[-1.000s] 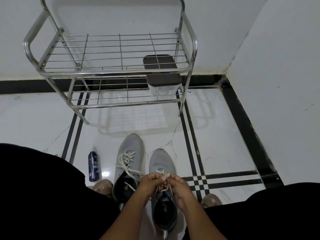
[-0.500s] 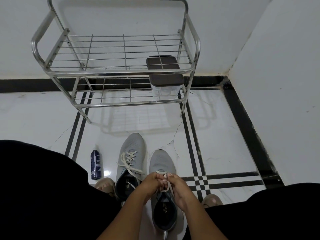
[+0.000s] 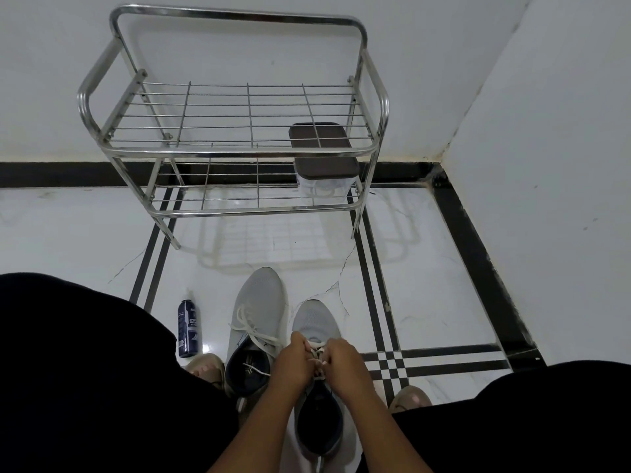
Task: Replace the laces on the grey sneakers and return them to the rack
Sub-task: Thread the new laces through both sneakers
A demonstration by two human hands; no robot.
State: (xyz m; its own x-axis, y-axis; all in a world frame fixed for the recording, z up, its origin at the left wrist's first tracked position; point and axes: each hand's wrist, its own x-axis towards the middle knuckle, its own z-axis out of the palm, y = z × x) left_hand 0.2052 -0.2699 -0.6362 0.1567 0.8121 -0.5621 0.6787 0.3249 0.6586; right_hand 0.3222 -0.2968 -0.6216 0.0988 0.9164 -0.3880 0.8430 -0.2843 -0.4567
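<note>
Both hands, the left hand (image 3: pixel 293 361) and the right hand (image 3: pixel 343 361), pinch the white lace (image 3: pixel 316 351) over the grey mesh sneaker (image 3: pixel 316 322) beneath them; it looks partly laced. The second grey sneaker (image 3: pixel 259 295), just left, carries a loose lace. Two sneakers, neither yet on the two-shelf steel wire rack (image 3: pixel 239 151) ahead.

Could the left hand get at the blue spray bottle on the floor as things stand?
Probably yes, once freed. The left hand is pinching the lace of the right-side sneaker. The spray bottle stands to its left, beyond the other sneaker, with bare floor around it.
</note>
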